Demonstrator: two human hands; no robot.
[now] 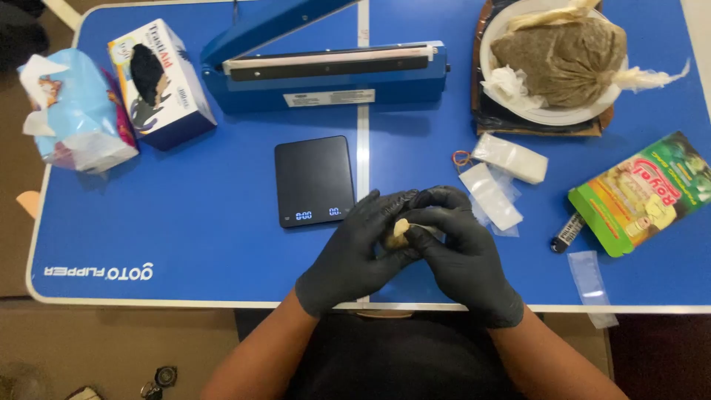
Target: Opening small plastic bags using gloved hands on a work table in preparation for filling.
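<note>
Where the two gloved hands meet at the table's [185, 252] near edge, a small pale packet [401, 229] is pinched between them, perhaps a filled pouch, mostly hidden. The left hand [355, 252] and right hand [459, 248] both curl shut around it. Just beyond sits a flat black scale [314, 180]; right lie clear plastic bags [492, 194]; far off, a blue sealer [329, 70].

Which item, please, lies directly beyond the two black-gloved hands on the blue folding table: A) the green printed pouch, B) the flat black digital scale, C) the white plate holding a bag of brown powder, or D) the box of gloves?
B: the flat black digital scale sits just past the left hand and right hand.
</note>
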